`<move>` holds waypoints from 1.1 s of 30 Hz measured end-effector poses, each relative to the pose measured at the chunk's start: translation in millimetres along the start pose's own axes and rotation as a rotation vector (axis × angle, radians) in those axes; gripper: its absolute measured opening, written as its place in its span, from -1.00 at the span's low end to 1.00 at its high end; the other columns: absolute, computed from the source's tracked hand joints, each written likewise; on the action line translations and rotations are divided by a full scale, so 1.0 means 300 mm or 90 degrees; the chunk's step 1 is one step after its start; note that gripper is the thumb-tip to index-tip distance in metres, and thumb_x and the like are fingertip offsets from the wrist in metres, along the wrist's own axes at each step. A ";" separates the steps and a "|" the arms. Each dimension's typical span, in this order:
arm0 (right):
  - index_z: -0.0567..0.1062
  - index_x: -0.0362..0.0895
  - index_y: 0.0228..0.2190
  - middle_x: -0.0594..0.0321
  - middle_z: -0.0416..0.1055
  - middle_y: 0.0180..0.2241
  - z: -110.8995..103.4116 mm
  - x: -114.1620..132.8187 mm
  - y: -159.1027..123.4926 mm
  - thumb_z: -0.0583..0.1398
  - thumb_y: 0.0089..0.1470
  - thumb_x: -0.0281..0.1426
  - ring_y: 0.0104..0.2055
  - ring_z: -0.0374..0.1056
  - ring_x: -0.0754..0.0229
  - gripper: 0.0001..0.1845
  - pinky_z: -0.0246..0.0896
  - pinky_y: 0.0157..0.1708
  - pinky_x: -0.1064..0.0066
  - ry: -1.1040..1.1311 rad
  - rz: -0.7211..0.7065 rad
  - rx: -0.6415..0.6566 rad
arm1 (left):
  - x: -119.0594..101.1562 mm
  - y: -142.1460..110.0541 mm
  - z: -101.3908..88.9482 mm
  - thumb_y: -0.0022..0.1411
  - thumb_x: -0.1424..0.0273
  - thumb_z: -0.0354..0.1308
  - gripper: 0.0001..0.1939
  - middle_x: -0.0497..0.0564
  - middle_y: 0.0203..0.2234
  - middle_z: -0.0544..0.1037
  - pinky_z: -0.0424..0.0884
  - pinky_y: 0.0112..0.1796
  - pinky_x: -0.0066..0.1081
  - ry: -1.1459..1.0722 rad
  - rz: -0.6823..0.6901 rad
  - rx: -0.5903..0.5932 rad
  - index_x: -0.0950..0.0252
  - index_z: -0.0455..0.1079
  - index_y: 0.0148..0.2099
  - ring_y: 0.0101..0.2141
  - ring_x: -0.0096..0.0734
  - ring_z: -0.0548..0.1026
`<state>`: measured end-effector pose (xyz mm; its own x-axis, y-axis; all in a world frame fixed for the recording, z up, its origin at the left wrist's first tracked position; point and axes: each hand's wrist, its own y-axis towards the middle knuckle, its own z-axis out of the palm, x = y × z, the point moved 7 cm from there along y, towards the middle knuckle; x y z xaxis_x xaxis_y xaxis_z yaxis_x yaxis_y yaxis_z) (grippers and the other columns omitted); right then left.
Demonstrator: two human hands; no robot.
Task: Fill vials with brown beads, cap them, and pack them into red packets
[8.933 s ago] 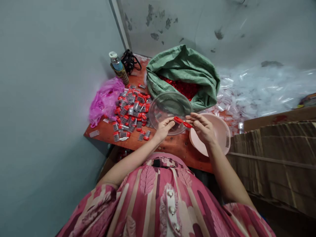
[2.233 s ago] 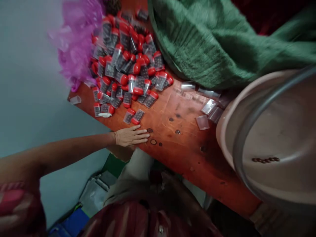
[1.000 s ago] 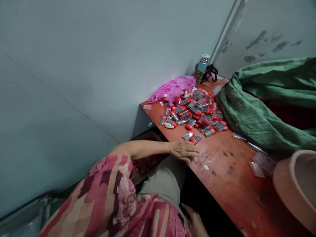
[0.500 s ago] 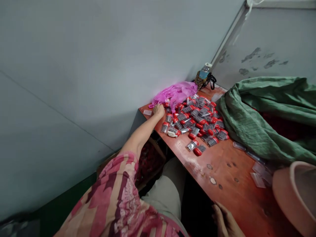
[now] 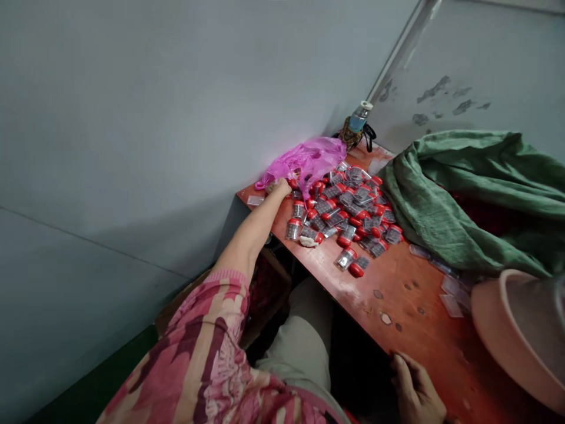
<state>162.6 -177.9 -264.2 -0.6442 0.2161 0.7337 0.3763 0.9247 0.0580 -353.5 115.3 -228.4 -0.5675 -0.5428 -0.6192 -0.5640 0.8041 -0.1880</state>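
Observation:
My left hand (image 5: 279, 186) reaches to the far left of the red table, at the near edge of a crumpled pink plastic bag (image 5: 315, 159). Its fingers are mostly hidden, so what they hold cannot be told. Just right of it spreads a heap of small clear containers with red ends and dark, grid-like sides (image 5: 353, 203). A whitish lump (image 5: 308, 241) lies against one at the heap's front. My right hand (image 5: 417, 391) rests at the table's front edge, thumb and fingers apart, with nothing visible in it.
A green cloth sack (image 5: 424, 194) lies right of the heap, beside a pink tub (image 5: 489, 318) and loose clear plastic pieces (image 5: 452, 305). A bottle (image 5: 358, 118) stands in the back corner. Another clear piece (image 5: 255, 201) lies near the left corner. Walls border the table.
My left hand has pushed slightly farther in by the pink bag, and its fingers show less. The view has shifted a little; my right hand stays by the table edge, showing more.

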 end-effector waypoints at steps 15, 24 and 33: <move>0.51 -0.22 -0.32 0.17 0.48 -0.47 0.015 0.014 -0.001 0.14 -0.07 -0.02 -0.52 0.36 0.24 -0.49 0.28 -0.45 0.48 0.027 -0.084 0.017 | -0.082 -0.452 -0.165 0.11 0.37 0.03 -0.85 -0.02 -0.46 0.49 0.38 -0.31 -0.47 -0.281 0.236 -0.182 0.31 0.37 -0.31 -0.37 -0.44 0.49; 0.40 -0.23 -0.17 0.16 0.47 -0.40 0.002 0.027 0.041 0.17 -0.06 -0.12 -0.51 0.36 0.28 -0.50 0.28 -0.57 0.48 0.346 0.069 0.129 | -0.212 -1.222 0.646 0.04 0.47 0.15 -0.91 -0.04 -0.54 0.42 0.48 -0.48 -0.48 -0.728 -0.093 0.513 0.34 0.27 -0.43 -0.55 -0.54 0.46; 0.40 -0.15 -0.31 0.39 0.37 -0.61 -0.041 0.048 0.253 0.31 -0.25 -0.20 -0.67 0.25 0.38 -0.57 0.14 -0.71 0.58 0.446 0.109 0.200 | -0.247 -1.376 0.691 0.08 0.45 0.12 -0.64 -0.03 -0.46 0.48 0.49 -0.38 -0.42 -0.749 -0.035 0.506 0.33 0.23 -0.03 -0.48 -0.49 0.51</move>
<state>190.0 -108.4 -240.9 0.0147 0.2116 0.9773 0.1593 0.9644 -0.2112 45.7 -126.2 -263.1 0.4884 -0.3791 -0.7860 0.1370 0.9228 -0.3600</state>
